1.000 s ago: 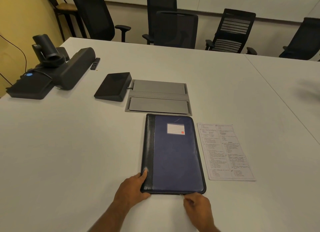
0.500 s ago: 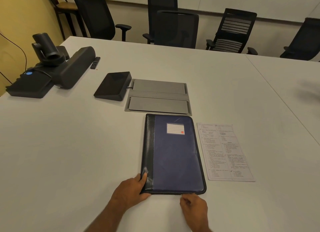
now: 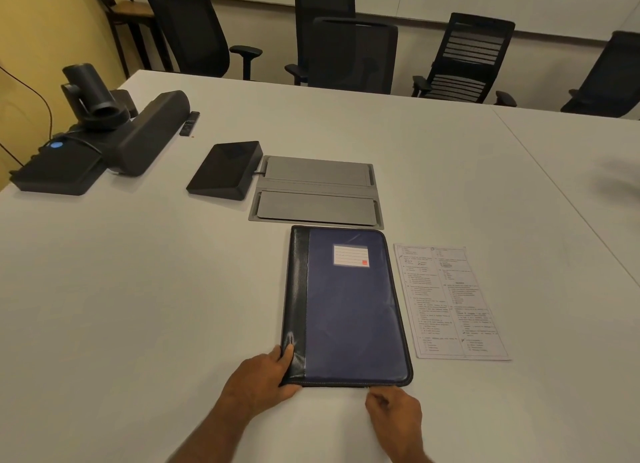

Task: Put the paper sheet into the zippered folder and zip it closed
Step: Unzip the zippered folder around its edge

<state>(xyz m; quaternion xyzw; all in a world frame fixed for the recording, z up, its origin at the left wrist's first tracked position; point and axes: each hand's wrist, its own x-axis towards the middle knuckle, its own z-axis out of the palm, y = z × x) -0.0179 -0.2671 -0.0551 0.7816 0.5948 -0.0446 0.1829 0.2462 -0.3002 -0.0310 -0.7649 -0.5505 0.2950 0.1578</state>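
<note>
1. The left hand (image 3: 258,376) grips the near left corner of the zippered folder (image 3: 349,307), pinning it to the table (image 3: 138,307).
2. The right hand (image 3: 393,410) has its fingers curled at the folder's near edge, apparently pinching the zipper pull; the pull itself is too small to see.
3. The folder lies flat and closed.
4. The paper sheet (image 3: 450,303) lies just beside it, on its right side, not yet inside.
5. Judging from this, unzipping, inserting and zipping all remain.

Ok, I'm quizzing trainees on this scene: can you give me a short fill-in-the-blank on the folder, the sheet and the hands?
1. The paper sheet lies on the table to the ___ of the zippered folder.
2. The folder's cover is ___.
3. The left hand grips the folder's near ___ corner.
4. The right hand is at the folder's ___ edge.

Missing words: right; closed; left; near
</note>
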